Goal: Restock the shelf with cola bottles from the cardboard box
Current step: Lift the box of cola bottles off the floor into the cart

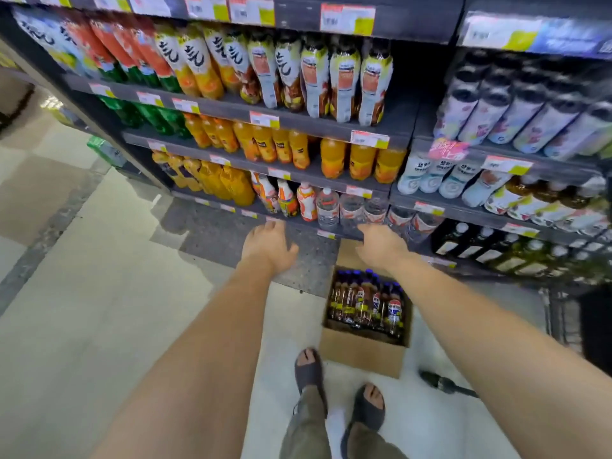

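Cardboard box [361,356] lies below both outstretched arms; left hand [270,246] and right hand [381,246] hover near the front edge of the bottom shelf [308,228], fingers relaxed, empty, fingertips blurred.

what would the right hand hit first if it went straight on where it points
Probably the clear bottles on the bottom shelf, just past the right hand; depth is unclear.
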Motion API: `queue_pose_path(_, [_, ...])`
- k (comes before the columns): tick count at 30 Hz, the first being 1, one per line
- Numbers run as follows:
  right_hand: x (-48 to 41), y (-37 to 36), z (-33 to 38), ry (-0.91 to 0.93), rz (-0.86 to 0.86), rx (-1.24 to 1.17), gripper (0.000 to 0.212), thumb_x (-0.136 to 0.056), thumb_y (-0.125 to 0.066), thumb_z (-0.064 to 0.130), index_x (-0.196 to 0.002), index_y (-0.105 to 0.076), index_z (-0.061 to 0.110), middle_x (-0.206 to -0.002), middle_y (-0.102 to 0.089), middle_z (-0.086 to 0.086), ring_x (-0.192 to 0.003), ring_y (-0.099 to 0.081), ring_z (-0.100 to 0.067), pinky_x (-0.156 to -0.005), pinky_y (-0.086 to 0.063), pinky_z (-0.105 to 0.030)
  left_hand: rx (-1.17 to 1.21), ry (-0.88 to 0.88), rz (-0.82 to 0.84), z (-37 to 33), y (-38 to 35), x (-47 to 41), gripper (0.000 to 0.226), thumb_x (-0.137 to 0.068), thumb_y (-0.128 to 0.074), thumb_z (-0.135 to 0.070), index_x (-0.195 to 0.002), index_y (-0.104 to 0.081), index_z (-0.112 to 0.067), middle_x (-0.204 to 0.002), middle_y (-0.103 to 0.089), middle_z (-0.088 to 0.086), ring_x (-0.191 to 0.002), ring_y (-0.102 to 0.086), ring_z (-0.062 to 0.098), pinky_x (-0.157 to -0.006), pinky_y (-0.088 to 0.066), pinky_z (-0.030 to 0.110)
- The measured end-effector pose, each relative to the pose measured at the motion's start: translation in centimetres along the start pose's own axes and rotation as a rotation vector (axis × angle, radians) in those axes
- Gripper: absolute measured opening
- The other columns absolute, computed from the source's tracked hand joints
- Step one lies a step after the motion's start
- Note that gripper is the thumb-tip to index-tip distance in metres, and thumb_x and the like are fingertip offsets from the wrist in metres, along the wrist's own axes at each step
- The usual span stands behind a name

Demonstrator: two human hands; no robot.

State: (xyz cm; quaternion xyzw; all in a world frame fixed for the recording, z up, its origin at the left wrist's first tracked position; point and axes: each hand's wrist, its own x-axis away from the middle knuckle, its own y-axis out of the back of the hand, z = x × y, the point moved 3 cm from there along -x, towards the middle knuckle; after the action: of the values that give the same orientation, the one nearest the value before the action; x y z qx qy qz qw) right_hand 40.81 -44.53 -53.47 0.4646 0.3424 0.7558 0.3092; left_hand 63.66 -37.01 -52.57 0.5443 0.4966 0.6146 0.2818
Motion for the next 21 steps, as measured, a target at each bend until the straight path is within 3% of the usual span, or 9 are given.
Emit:
queue_pose_path(2, [-1.5, -2.5, -2.8, -0.102, 0.003, -0.037, 0.047, -0.097, -0.054, 0.026, -0.143, -0.052, 0.012, -0.139, -0.058, -0.013, -0.123, -0.058, -0.033, -0.094, -0.052, -0.042, -0.015, -0.031, 0.054, -0.4, -2.5, -3.1, 0.061, -0.101, -0.052, -0.044, -0.152, -0.04, -0.013, -0.149, -0.048, 0.014, -0.135, -0.046, 0.036, -0.109, -0.039, 0.045])
queue_pose_path(7, [-3.9, -8.4, -9.5, -0.399, 0.019, -0.095, 0.025, -0.097, -0.053, 0.026, -0.106, -0.068, 0.008, -0.101, -0.07, -0.012, -0.082, -0.063, -0.03, -0.068, -0.05, -0.032, 0.016, -0.092, 0.129, -2.1, -9.6, -9.4, 0.056, -0.103, -0.048, -0.042, -0.15, -0.041, -0.013, -0.148, -0.049, 0.015, -0.134, -0.047, 0.037, -0.11, -0.037, 0.047])
queue_pose_path(9, [-4.8, -10.6, -11.7, -0.474, 0.03, -0.121, 0.022, -0.096, -0.052, 0.025, -0.102, -0.067, 0.01, -0.092, -0.069, -0.011, -0.078, -0.062, -0.029, -0.065, -0.05, -0.032, 0.038, -0.103, 0.146, -2.8, -12.5, -10.8, 0.054, -0.103, -0.046, -0.042, -0.15, -0.041, -0.014, -0.146, -0.05, 0.014, -0.132, -0.048, 0.038, -0.108, -0.038, 0.048])
queue_pose_path(13, [-6.8, -15.5, -16.0, -0.564, 0.005, -0.221, 0.025, -0.095, -0.05, 0.026, -0.113, -0.066, 0.019, -0.099, -0.07, -0.009, -0.081, -0.06, -0.028, -0.072, -0.052, -0.034, 0.052, -0.113, 0.249, -3.8, -19.3, -12.7, 0.057, -0.105, -0.042, -0.04, -0.153, -0.036, -0.011, -0.152, -0.045, 0.016, -0.136, -0.045, 0.038, -0.112, -0.037, 0.049])
queue_pose_path(17, [-9.8, -21.9, -21.2, -0.627, -0.012, -0.32, 0.032, -0.095, -0.051, 0.027, -0.123, -0.064, 0.016, -0.112, -0.07, -0.015, -0.098, -0.065, -0.034, -0.084, -0.056, -0.041, 0.09, -0.091, 0.257, -4.4, -27.3, -15.1, 0.054, -0.106, -0.043, -0.038, -0.154, -0.036, -0.015, -0.15, -0.049, 0.014, -0.133, -0.05, 0.034, -0.111, -0.04, 0.048])
queue_pose_path(21, [-13.3, -29.6, -27.0, -0.657, -0.022, -0.343, 0.042, -0.096, -0.051, 0.029, -0.136, -0.057, 0.019, -0.128, -0.066, -0.015, -0.114, -0.061, -0.036, -0.092, -0.051, -0.042, 0.13, -0.066, 0.253, -4.8, -37.1, -18.0, 0.054, -0.105, -0.044, -0.037, -0.155, -0.034, -0.017, -0.15, -0.05, 0.013, -0.131, -0.052, 0.034, -0.11, -0.043, 0.049])
